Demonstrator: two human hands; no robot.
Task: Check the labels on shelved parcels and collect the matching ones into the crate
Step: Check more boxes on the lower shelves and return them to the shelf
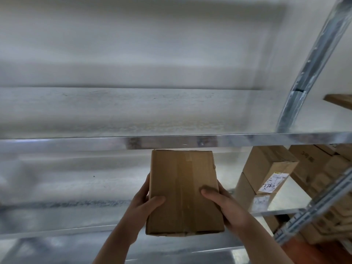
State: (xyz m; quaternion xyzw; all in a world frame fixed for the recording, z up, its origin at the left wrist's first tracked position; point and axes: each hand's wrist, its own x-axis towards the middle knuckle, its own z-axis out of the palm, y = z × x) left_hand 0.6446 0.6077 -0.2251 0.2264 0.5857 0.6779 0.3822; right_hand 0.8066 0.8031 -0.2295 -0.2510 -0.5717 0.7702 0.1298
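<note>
One parcel (pixel 182 191), gripped at its sides by left hand (pixel 142 203) and right hand (pixel 227 205); long axis points away toward the shelf (pixel 76 143); two labelled boxes (pixel 266 168) stacked right

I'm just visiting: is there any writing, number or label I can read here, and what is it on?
Held box: no writing on the faces shown.
White label on the upper stacked box: blue handwritten digits, an "8" among them, the rest unsure; printed lines too small.
Label on the box beneath: blurred, unreadable.
Faint mark on the far right box: too blurred to read.
</note>
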